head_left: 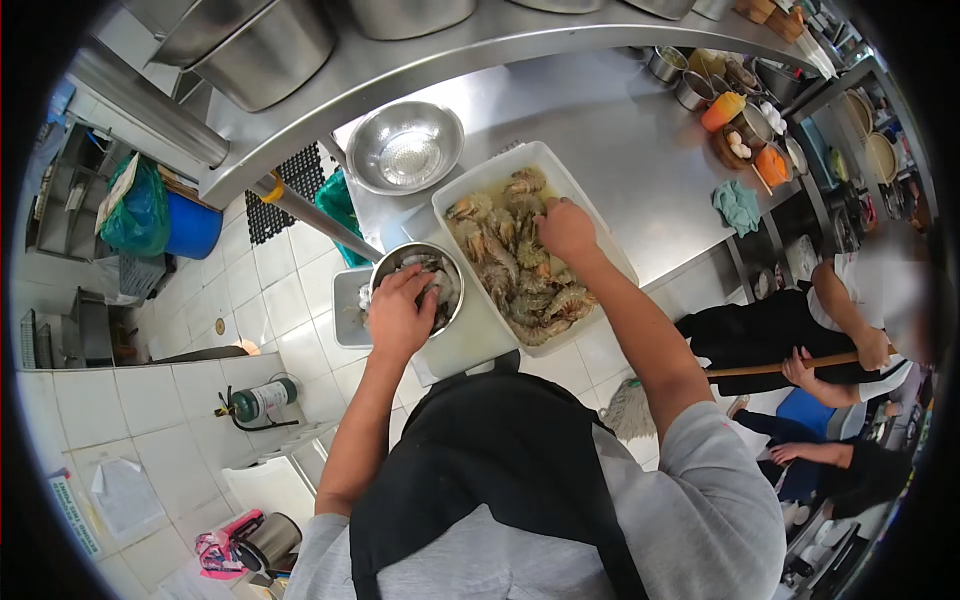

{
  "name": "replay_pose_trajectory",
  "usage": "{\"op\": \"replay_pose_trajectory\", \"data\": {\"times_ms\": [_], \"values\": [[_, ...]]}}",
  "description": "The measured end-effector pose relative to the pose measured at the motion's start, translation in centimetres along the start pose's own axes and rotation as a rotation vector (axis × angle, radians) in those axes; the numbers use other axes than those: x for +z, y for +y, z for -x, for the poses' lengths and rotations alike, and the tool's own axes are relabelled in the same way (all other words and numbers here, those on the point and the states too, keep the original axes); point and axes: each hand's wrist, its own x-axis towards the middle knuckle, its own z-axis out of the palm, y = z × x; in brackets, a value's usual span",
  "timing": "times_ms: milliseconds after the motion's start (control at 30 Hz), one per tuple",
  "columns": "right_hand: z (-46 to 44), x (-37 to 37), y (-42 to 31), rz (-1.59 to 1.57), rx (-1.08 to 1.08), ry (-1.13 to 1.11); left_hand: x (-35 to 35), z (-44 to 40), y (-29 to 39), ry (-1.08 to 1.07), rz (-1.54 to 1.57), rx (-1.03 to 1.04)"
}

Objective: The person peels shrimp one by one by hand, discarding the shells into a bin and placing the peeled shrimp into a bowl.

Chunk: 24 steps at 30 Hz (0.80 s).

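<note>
A white rectangular tub (612, 243) holds many whole raw prawns (497, 262) in cloudy liquid. My right hand (567, 230) reaches over its right side, fingers closed at a prawn among the pile; the fingertips are partly hidden. My left hand (402, 312) is over a round steel bowl (459, 274) with greyish prawn pieces (440, 290) inside. The fingers of this hand are bent and apart, thumb to the right, touching the bowl's contents. Left of the bowl, partly beneath it, is a smaller pale container (347, 335) with something light in it.
An empty steel colander (405, 148) stands behind the bowl on the steel table (610, 120). A green cloth (737, 207) and sauce bottle (722, 111) lie farther right. A steel shelf (400, 60) crosses overhead. At right, a person (840, 300) grips a wooden pole; a mop head (629, 410) is nearby.
</note>
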Motion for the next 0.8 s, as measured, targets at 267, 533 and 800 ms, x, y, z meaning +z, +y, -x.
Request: {"op": "replay_pose_trajectory", "data": {"times_ms": [267, 533, 800], "values": [[-0.3, 1.1, 0.1, -0.106, 0.077, 0.089, 0.2, 0.2, -0.4, -0.001, -0.014, 0.0], [3.0, -4.9, 0.3, 0.043, -0.085, 0.083, 0.3, 0.0, -0.3, 0.007, -0.013, 0.012], [2.3, 0.4, -1.5, 0.258, -0.449, -0.101, 0.7, 0.3, -0.9, 0.032, -0.023, 0.045]]}}
